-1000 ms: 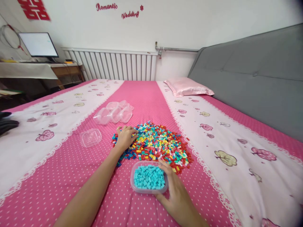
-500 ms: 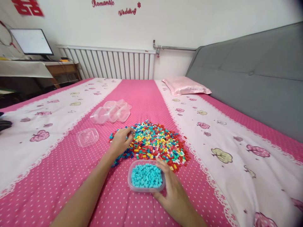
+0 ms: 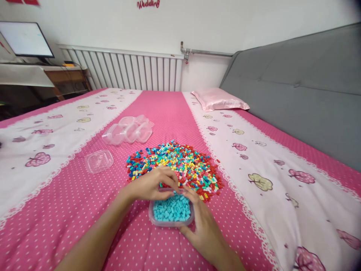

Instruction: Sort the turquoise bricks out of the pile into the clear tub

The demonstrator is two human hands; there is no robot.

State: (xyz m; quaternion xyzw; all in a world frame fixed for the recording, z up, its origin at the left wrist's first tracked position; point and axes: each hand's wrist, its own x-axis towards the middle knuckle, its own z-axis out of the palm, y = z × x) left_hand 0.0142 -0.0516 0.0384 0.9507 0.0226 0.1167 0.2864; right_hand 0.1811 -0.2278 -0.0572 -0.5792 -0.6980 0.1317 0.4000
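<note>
A clear plastic container (image 3: 172, 223) filled with light-blue toy building bricks (image 3: 172, 209) stands on the pink bedspread in front of me. My right hand (image 3: 201, 220) grips its right side, thumb at the near corner and fingers over the far rim. Above the far edge hovers my left hand (image 3: 158, 182), fingers bent down towards the thumb in a pinch; anything between the fingertips is hidden. Just beyond both hands spreads a loose pile of small bricks (image 3: 194, 165) in red, yellow, blue, green and white, partly covered by the left hand.
A clear lid (image 3: 99, 161) lies left of the pile. Several clear containers (image 3: 128, 130) are bunched farther back. A pink pillow (image 3: 220, 99) rests near the grey headboard (image 3: 299, 82). Behind the bed is a white radiator (image 3: 124, 69); a desk with a monitor (image 3: 25, 39) stands at left.
My left hand has moved from the pile's left side, right and nearer, to above the container. My right hand still grips the container. The view has shifted slightly.
</note>
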